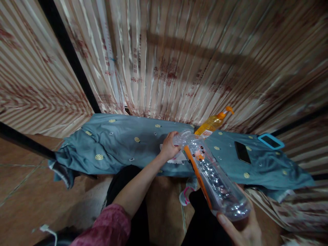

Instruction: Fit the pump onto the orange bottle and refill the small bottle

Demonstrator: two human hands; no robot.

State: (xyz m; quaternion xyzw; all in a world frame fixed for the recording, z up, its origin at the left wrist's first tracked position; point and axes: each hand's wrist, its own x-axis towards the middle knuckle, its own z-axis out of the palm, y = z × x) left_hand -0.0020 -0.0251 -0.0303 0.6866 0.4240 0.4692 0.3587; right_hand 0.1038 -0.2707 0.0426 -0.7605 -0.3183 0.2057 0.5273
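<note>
**Clear bottle held by base and neck over a blue cloth**

Brown tiled floor (30, 184) runs beneath me, with my dark-trousered knees at the bottom of the view. Nearest, my right hand (243, 229) cups the base of a clear plastic bottle (215, 174), fingers curled under it. The bottle lies tilted, base toward me and neck pointing away, with an orange strip down its side. At its far end my left hand (169, 147), reaching from a pink sleeve (107, 227), is closed around the neck and cap. I judge I am working at the cap; turning it calls for a steady base and a firm twist at the neck. The bottle's print is too blurred to read.

Beyond the hands, a blue-grey cloth with small yellow motifs (123, 143) is spread out. On it lie white paper (176, 158), an orange-capped bottle of yellow liquid (212, 123), a dark phone (242, 152) and a blue-framed device (271, 141). Farthest, striped curtains (179, 51) carry reddish marks I cannot read.
</note>
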